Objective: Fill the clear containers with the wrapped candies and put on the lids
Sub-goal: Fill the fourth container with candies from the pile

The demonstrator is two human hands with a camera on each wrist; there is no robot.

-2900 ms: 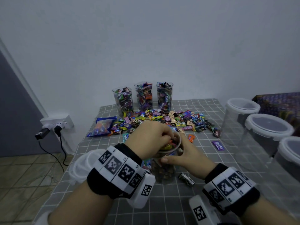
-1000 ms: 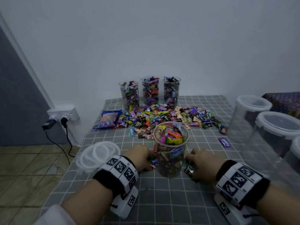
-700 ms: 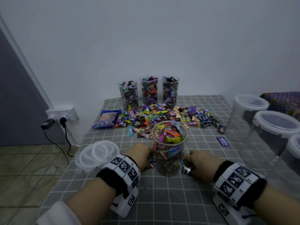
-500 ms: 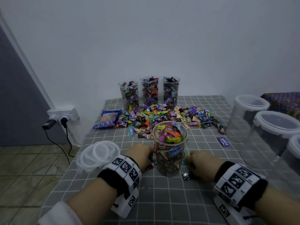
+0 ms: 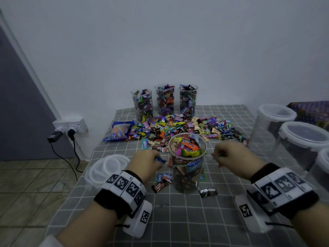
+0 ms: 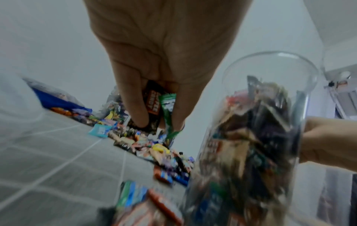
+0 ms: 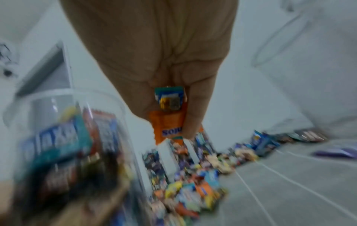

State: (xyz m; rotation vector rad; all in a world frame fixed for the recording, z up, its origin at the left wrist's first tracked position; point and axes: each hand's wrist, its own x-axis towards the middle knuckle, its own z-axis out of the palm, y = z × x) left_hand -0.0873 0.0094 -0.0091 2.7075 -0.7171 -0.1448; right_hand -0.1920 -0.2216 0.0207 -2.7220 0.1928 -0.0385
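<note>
- The tabletop (image 5: 187, 220), under a grey checked cloth, carries the same layout as a second ago: three filled containers (image 5: 164, 99) stand lidless at the back, the loose candy pile (image 5: 187, 127) lies in front of them, and the big lidded tubs (image 5: 302, 138) stand to the right.
- The near container (image 5: 187, 163) stands upright between the hands, candies reaching its rim, with no lid on it.
- The stack of lids (image 5: 106, 168) lies untouched just left of the left wrist.
- The left hand (image 5: 145, 164) has come up off the cloth, where it rested half a second ago beside the container's base; its grip is closed on a brown and a green candy (image 6: 162, 105) pinched between fingers and thumb.
- The right hand (image 5: 233, 157) has lifted likewise, clear of the cloth on the container's right, its grip closed on an orange candy (image 7: 168, 123) with a blue-green one above it.
- A few stray candies (image 5: 162, 181) lie by the container's left foot, and a dark one (image 5: 207, 191) on the right (the sweep is not finished).
- My reading: the hands are gathering spilt pieces to top up the container; it looks nearly full, so a lid should follow soon.
</note>
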